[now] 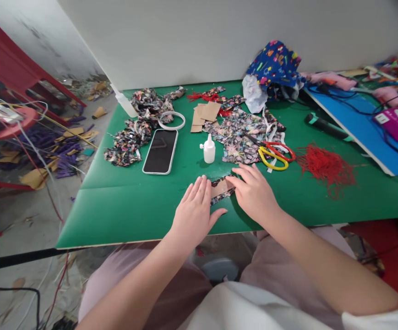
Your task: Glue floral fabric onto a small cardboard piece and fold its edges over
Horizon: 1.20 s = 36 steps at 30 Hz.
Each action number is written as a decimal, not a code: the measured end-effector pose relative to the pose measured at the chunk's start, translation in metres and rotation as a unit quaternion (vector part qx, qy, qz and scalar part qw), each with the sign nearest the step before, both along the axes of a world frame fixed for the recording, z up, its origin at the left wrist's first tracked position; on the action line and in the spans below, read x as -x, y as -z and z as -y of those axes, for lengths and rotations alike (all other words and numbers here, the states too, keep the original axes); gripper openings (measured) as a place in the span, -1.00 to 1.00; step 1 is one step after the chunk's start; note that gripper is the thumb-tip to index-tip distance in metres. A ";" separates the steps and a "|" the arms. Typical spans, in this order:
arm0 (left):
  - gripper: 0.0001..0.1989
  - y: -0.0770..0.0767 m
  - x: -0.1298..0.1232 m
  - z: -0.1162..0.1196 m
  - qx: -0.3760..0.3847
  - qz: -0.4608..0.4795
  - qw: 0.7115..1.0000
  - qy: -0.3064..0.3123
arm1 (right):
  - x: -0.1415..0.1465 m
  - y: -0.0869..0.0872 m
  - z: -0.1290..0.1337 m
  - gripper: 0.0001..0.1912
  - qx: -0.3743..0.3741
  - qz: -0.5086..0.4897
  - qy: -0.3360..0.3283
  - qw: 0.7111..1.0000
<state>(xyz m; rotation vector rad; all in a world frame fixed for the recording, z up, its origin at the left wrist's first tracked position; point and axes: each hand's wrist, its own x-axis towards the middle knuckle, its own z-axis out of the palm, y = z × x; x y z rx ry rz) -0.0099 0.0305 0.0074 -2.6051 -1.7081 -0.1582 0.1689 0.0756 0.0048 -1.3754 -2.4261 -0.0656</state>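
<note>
A small piece of brown cardboard [220, 187] lies on a strip of dark floral fabric [222, 197] near the table's front edge. Flat over its left end rests my left hand [193, 208], fingers stretched out together and thumb apart. My right hand [254, 190] touches the right end with its fingertips, the fingers extended and slightly bent. Just beyond the cardboard stands a small white squeeze bottle [209, 150], upright. Scissors [275, 156] with yellow and red handles lie on floral fabric pieces [238, 133] behind my right hand.
The green table [123, 206] also carries a phone [160, 152], a white tape roll [171, 120], cardboard pieces [205, 114], bunched floral fabric [126, 144] and red threads [327, 167]. A blue board [353, 130] with cables sits at right. A wall panel rises behind.
</note>
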 end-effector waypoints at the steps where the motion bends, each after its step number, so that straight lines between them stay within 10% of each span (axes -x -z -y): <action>1: -0.27 0.000 0.000 0.000 -0.001 0.001 1.000 0.000 | -0.002 0.000 -0.001 -0.67 -0.006 -0.002 0.008 1.000; 15: -0.24 0.007 0.003 0.004 -0.025 0.041 0.998 0.041 | 0.015 0.006 0.010 -0.53 0.031 -0.024 -0.135 0.990; 36: -0.27 0.005 0.012 0.029 -0.005 0.016 1.000 0.015 | 0.019 0.003 0.014 -0.54 0.051 0.053 -0.125 0.989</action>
